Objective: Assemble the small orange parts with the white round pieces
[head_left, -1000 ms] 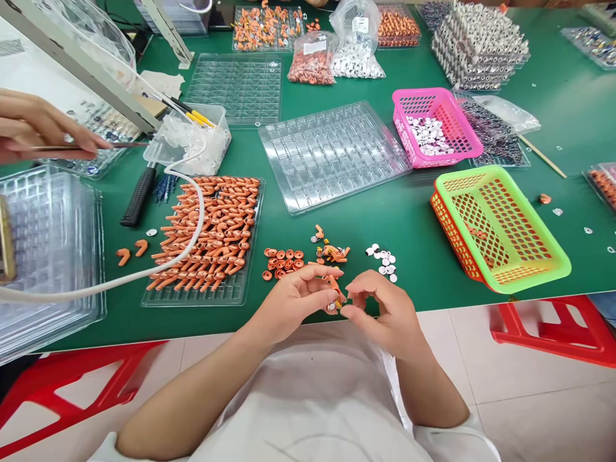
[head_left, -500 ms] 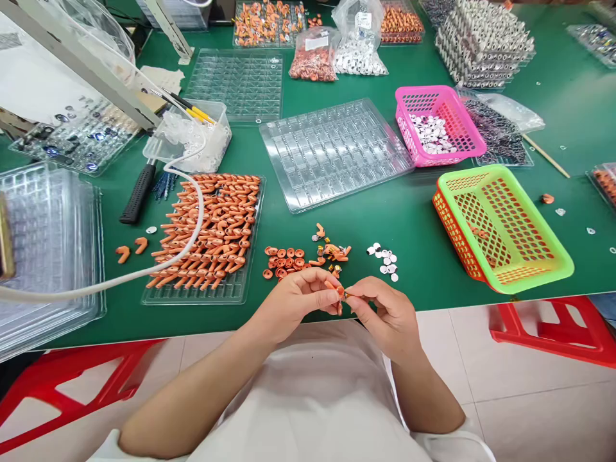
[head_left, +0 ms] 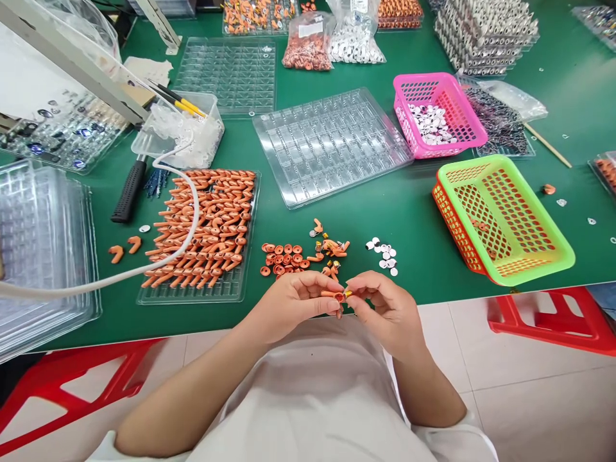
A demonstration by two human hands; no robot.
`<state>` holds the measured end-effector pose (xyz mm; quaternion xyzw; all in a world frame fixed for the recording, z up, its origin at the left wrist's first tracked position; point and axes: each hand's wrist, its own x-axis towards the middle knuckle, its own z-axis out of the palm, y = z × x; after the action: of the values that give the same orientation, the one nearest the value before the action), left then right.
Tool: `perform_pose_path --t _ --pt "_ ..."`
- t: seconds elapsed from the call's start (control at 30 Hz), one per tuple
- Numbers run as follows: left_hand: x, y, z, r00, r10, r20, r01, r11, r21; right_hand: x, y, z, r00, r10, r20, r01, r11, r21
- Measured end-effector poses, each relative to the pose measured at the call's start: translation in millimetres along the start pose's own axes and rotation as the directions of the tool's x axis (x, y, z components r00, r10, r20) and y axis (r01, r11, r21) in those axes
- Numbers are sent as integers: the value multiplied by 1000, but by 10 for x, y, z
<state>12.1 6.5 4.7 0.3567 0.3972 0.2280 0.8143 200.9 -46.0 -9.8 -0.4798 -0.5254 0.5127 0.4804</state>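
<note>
At the table's front edge, my left hand point(head_left: 291, 301) is closed in a pinch on an orange earbud shell point(head_left: 331, 294). Its round opening faces right, and another small orange part hangs just below it. My right hand point(head_left: 389, 313) pinches a tiny yellow-gold piece point(head_left: 348, 293) right by that opening; whether the two touch, I cannot tell. Beyond my fingers lie several round orange caps point(head_left: 282, 258) and a loose heap of orange earbud shells with gold pieces point(head_left: 334, 248). Small white discs point(head_left: 386, 252) are scattered to the right.
Left of my hands, a clear tray point(head_left: 190, 294) holds rows of orange earbud shells, with a white cable point(head_left: 195, 212) arching over it. An empty-celled clear tray point(head_left: 332, 147) lies ahead. Pink point(head_left: 437, 78) and green point(head_left: 553, 273) baskets stand to the right.
The orange shell has turned in my left fingers, so its round opening now shows. My right fingers have tilted, exposing more of the yellow-gold piece. The view has shifted slightly.
</note>
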Motion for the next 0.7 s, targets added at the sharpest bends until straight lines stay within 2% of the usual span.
perform_pose_path --t 0.13,0.3,0.4,0.5,0.6,0.7 --pt "-27 32 16 1000 -9 -26 11 997 73 4 26 4 999 36 16 -37 998 58" --pt "-59 11 31 997 64 -36 -52 963 265 10 43 6 1000 8 21 -9 1000 25" --pt "-73 -5 44 990 135 -32 -109 901 419 9 37 2 999 33 18 -33 999 27" --pt "-73 6 55 971 236 -33 -174 798 577 10 39 -7 998 55 12 -55 998 6" --pt "-59 42 68 958 286 -11 -202 703 682 17 53 -11 1000 -2 12 3 999 -48" --pt "-51 77 87 963 267 -15 -180 689 702 21 62 -5 997 -78 18 80 986 -144"
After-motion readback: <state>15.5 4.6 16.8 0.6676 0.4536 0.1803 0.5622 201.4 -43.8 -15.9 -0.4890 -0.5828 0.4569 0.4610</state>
